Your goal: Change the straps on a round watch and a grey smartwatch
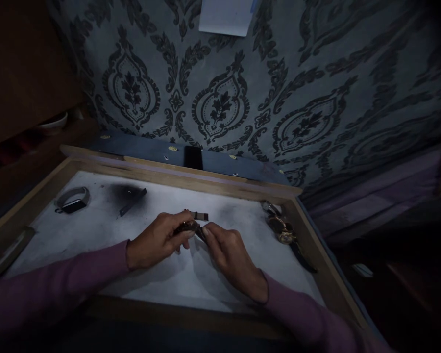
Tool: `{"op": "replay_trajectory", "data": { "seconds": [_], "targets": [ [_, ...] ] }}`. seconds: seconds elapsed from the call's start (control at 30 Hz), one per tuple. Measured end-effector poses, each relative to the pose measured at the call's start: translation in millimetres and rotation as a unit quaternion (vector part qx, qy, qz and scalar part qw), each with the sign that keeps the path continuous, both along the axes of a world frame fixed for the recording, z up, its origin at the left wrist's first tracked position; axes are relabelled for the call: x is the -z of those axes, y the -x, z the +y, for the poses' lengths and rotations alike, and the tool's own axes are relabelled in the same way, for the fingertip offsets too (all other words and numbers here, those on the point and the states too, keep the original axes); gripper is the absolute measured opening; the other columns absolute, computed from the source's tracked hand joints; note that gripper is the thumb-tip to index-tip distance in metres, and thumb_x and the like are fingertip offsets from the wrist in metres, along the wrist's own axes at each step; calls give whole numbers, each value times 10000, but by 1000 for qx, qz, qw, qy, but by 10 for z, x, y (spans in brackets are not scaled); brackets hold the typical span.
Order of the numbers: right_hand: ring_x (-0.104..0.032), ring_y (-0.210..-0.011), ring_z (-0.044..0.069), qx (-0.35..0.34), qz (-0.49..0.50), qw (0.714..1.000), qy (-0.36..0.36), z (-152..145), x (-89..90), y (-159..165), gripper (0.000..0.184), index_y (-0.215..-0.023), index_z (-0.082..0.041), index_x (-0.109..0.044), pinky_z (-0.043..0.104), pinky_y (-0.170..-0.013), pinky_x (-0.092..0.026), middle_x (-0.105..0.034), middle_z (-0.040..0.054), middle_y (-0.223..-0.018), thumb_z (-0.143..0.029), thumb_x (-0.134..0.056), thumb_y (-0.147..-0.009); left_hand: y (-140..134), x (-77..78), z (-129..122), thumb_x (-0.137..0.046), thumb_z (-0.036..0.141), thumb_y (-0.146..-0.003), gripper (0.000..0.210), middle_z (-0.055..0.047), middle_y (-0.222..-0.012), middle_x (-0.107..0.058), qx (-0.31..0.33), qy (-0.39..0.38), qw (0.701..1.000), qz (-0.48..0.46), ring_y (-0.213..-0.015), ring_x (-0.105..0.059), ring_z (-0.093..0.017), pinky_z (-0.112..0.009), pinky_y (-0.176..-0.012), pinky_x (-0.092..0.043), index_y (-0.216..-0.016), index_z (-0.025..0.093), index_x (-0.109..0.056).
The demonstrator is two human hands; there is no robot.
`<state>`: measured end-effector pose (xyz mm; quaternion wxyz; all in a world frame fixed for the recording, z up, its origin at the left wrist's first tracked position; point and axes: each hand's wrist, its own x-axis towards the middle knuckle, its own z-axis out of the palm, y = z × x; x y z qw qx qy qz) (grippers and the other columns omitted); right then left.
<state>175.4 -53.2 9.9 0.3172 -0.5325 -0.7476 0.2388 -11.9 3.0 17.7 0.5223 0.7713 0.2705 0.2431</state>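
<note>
Between my two hands, over the middle of a white-bottomed tray, is a small dark brown wristwatch (pixel 189 226), mostly covered by fingers. My left hand (pixel 157 241) is closed around its shiny case end, thumb on the near side. The fingers of my right hand (pixel 232 252) pinch the dark strap end from the right. Just behind the fingertips, a short brown strap piece (pixel 202 215) lies on the white bottom; whether it joins the watch is hidden.
A grey-banded watch (pixel 72 201), a dark thin strip (pixel 133 202) and a greenish case (pixel 11 252) lie on the left. Several watches, one gold (pixel 286 236), line the right side. A wooden rim (pixel 206 179) surrounds the tray; a black phone (pixel 193 158) lies behind it.
</note>
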Motion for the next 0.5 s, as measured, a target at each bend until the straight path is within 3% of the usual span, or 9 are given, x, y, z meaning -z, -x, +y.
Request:
{"op": "replay_trajectory", "data": {
  "seconds": [0.13,0.23,0.33,0.5],
  "targets": [
    [-429,-470,109,8,34,999,9,-5,-16,29,338,-669,-204,-449,231,-487,-315,-472,-30,-548,-277,-365,-988,-7,23,-70,-426,202,-967,120,-5,-752,-587,-11,-170,985,37,-631,-562,-122,-236,-593,-418,-901,177,-522],
    [-405,-476,108,15,49,999,16,-6,-23,39,361,-649,-207,-429,231,-484,-315,-447,-32,-544,-302,-365,-991,-14,45,-95,-396,183,-973,130,-25,-798,-587,-13,-233,970,71,-652,-548,-135,-253,-598,-405,-907,176,-507],
    [-427,-483,112,12,60,998,23,-4,-31,34,332,-696,-199,-482,230,-497,-334,-478,-25,-559,-305,-370,-989,-16,39,-89,-388,182,-975,127,-27,-821,-594,-11,-226,972,60,-673,-556,-140,-257,-618,-415,-949,180,-513],
    [-488,-494,122,15,80,996,24,-12,-26,13,239,-1006,-173,-602,230,-508,-371,-581,-4,-630,-296,-399,-978,-19,-3,-78,-414,190,-972,101,-6,-810,-610,-16,-165,986,13,-678,-578,-126,-236,-633,-433,-957,195,-513]
  ]
}}
